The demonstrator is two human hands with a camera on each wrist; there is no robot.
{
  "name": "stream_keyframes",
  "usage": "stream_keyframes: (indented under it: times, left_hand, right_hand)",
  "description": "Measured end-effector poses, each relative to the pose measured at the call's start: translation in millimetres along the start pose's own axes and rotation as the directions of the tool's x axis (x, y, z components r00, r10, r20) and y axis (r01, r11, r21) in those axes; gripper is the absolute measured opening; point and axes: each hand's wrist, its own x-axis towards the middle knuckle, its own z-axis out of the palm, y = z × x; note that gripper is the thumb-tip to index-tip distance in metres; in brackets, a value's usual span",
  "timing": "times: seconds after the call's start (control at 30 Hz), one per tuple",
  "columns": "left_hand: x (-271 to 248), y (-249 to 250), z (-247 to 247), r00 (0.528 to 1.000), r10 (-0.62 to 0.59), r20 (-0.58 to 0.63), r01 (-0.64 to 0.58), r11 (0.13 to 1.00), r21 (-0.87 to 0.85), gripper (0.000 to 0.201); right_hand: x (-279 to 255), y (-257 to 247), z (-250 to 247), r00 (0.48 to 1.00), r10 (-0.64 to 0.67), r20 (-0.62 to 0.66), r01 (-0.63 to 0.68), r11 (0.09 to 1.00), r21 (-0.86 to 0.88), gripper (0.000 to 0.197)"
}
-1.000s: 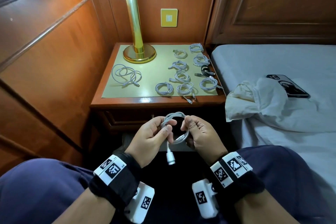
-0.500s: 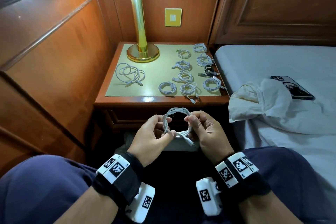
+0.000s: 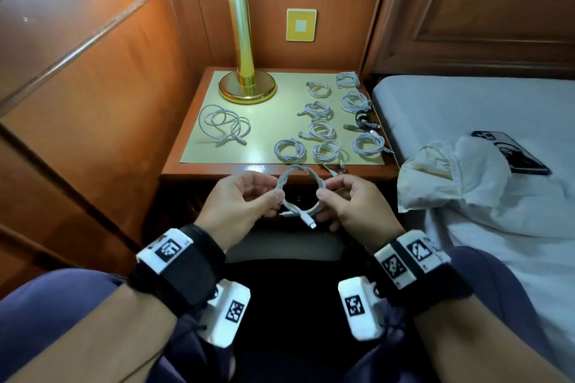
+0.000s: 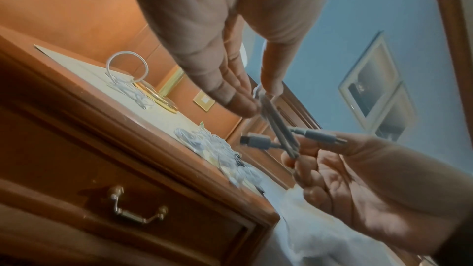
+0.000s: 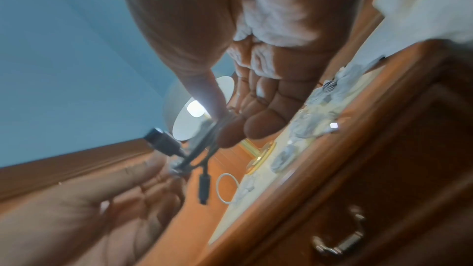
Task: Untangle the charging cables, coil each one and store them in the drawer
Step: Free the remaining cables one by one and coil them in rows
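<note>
A coiled white cable (image 3: 299,193) hangs between my two hands in front of the nightstand. My left hand (image 3: 249,199) pinches the coil's left side between thumb and fingers. My right hand (image 3: 348,200) pinches its right side. Both plug ends (image 3: 311,222) stick out at the bottom of the coil. In the left wrist view the coil (image 4: 280,130) runs from my left fingertips to the right hand, with its two plugs (image 4: 258,141) pointing apart. Several coiled cables (image 3: 326,129) lie on the nightstand mat, plus one loose white cable (image 3: 224,126). The drawer (image 4: 133,207) is closed.
A brass lamp (image 3: 247,84) stands at the back of the nightstand (image 3: 217,169). The bed (image 3: 466,109) lies to the right with a crumpled white cloth (image 3: 466,183) and a phone (image 3: 510,155) on it. Wood panelling closes off the left side.
The dangling plug end has been brought up into the coil. Both hands have lifted the coil slightly toward the nightstand edge.
</note>
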Motion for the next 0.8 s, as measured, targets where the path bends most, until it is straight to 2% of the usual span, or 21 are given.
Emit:
stream_keyframes:
  times: [0.1, 0.2, 0.27, 0.33, 0.43, 0.53, 0.63, 0.73, 0.8]
  left_hand:
    - [30.1, 12.5, -21.1, 0.999, -0.042, 0.003, 0.042, 0.998, 0.056, 0.019]
    - [68.9, 11.2, -58.2, 0.996, -0.022, -0.090, 0.046, 0.962, 0.268, 0.010]
    - [94.0, 3.2, -77.2, 0.983, -0.004, -0.182, 0.091, 0.875, 0.476, 0.008]
    - [118.5, -4.6, -83.6, 0.972, 0.031, -0.234, 0.132, 0.750, 0.649, 0.010]
    - [153.5, -10.2, -76.1, 0.979, 0.131, -0.159, 0.029, 0.677, 0.736, 0.015]
    - [181.9, -21.3, -67.6, 0.988, 0.151, -0.027, -0.084, 0.680, 0.728, 0.019]
    - [205.6, -35.4, -65.5, 0.995, 0.090, -0.035, -0.034, 0.667, 0.744, 0.027]
    - [220.7, -39.8, -67.0, 0.991, -0.082, -0.102, 0.130, 0.531, 0.837, 0.032]
    - [227.1, -39.7, -69.6, 0.982, -0.153, -0.110, 0.173, 0.490, 0.854, 0.030]
  right_hand:
    - [37.9, -24.6, 2.9, 1.000, 0.014, 0.004, -0.014, 1.000, -0.018, 0.015]
    - [81.8, -44.8, 11.6, 0.998, 0.041, -0.042, -0.041, 0.999, -0.011, 0.013]
    - [109.4, -47.4, 22.9, 0.993, 0.079, -0.084, -0.076, 0.996, 0.040, 0.011]
    - [133.8, -43.8, 36.1, 0.989, 0.110, -0.102, -0.105, 0.993, 0.053, 0.011]
    - [166.4, -38.5, 49.6, 0.984, 0.145, -0.105, -0.142, 0.989, 0.038, 0.012]
    - [197.4, -37.3, 54.0, 0.976, 0.165, -0.138, -0.162, 0.986, 0.037, 0.012]
    - [222.7, -33.8, 54.4, 0.961, 0.201, -0.189, -0.201, 0.979, 0.016, 0.010]
    - [238.2, -27.7, 55.4, 0.953, 0.221, -0.209, -0.244, 0.966, -0.088, 0.011]
    - [244.2, -25.3, 57.7, 0.958, 0.212, -0.195, -0.245, 0.954, -0.170, 0.013]
